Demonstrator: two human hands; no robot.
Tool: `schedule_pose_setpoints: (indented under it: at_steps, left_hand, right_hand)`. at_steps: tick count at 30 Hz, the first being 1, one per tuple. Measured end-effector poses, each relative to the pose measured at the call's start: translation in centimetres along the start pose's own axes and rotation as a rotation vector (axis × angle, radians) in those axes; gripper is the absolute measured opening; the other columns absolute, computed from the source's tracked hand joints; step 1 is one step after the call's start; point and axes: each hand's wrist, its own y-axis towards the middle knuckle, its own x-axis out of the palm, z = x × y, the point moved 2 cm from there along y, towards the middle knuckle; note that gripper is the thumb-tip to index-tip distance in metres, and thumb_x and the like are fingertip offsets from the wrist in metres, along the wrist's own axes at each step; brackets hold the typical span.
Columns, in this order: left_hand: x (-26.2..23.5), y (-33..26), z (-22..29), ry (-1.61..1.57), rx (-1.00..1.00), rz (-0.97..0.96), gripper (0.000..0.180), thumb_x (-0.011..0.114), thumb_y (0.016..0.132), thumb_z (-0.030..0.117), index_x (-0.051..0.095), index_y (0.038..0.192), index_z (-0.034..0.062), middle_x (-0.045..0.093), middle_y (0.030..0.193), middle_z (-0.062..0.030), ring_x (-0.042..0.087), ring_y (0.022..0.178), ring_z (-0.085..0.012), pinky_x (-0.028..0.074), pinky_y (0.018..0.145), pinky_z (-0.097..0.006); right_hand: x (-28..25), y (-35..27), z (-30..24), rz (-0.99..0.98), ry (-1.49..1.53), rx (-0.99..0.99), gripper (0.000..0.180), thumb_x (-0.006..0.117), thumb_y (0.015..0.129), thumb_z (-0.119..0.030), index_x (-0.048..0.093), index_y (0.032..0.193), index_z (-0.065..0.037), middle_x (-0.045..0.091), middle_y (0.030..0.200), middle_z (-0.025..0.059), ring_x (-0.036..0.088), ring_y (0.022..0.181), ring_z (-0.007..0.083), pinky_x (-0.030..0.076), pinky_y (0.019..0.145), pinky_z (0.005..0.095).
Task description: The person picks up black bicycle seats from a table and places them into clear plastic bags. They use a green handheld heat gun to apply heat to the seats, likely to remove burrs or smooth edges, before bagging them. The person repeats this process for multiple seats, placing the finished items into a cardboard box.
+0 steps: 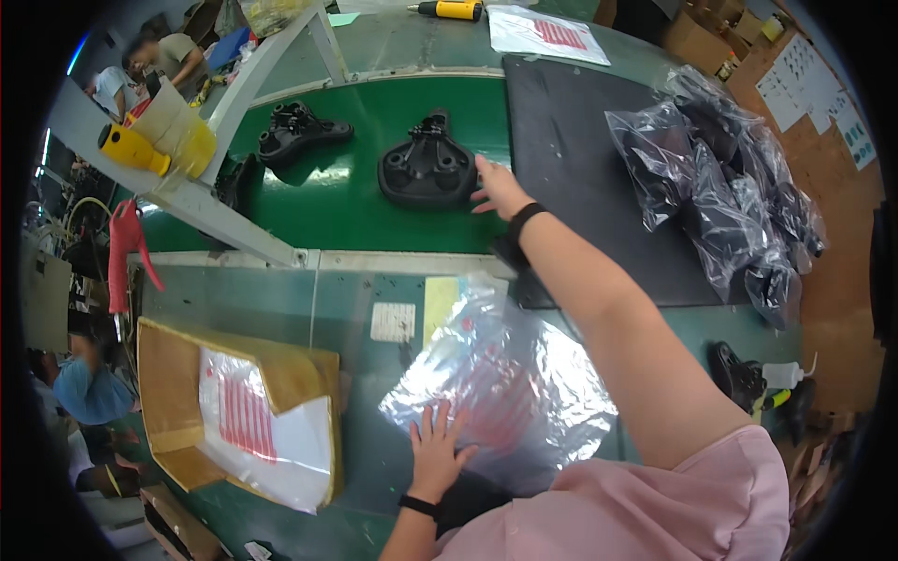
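Both hands are at work well apart from each other: the left hand (437, 455) lies flat with its fingers spread on a clear plastic bag (500, 383) with red print, pressing it down on the grey-green counter (346, 290) close to the person's body, gripping nothing. Stretched far forward, the right hand (499, 190) has open fingers touching the near right edge of a black bicycle saddle (427, 168), which lies underside up on the green belt (327, 201); the hand is not closed around it. A second black saddle (299, 131) lies farther left on the same belt. To the right, a black mat (571, 159) carries a heap of saddles wrapped in clear bags (730, 196). At the near left stands an open cardboard box (178, 402) holding more printed bags (257, 421), and a yellow power tool (449, 9) lies at the far edge.
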Motion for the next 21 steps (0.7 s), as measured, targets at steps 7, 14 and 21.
schedule_pose_setpoints:
  at_steps: [7,14,21]
  left_hand:
    - [-0.7,0.5,-1.1,-0.503,-0.090,0.200,0.063,0.067,0.083,0.024,0.043,0.141,0.0134,0.037,0.147,-0.0152,0.028,0.139,-0.0363,0.022,0.111,-0.053]
    - [-5.0,5.2,6.8,-1.605,-0.064,0.504,0.067,0.044,0.097,0.018,0.008,0.153,0.0097,0.021,0.154,-0.0174,0.028,0.138,-0.0313,0.021,0.114,-0.042]
    - [-6.9,-6.7,9.5,-1.574,-0.134,0.610,0.053,0.045,0.096,0.032,0.041,0.134,-0.0053,0.051,0.130,-0.0189,0.052,0.115,-0.0301,0.045,0.096,-0.043]
  right_hand:
    - [1.2,-0.5,0.9,0.021,-0.164,0.005,0.040,0.054,0.093,-0.026,0.048,0.106,0.012,0.057,0.066,0.0200,0.056,0.040,0.0279,0.051,0.036,0.0417]
    - [-1.1,-27.4,3.4,-0.074,-0.010,-0.082,0.028,0.049,0.094,-0.016,0.042,0.116,0.001,0.054,0.060,0.0065,0.054,0.046,0.0153,0.043,0.042,0.0315]
    - [-5.4,-44.3,5.0,-0.489,0.561,0.191,0.063,0.056,0.096,-0.035,0.029,0.143,-0.004,0.057,0.119,0.0196,0.057,0.111,0.0252,0.048,0.091,0.0385]
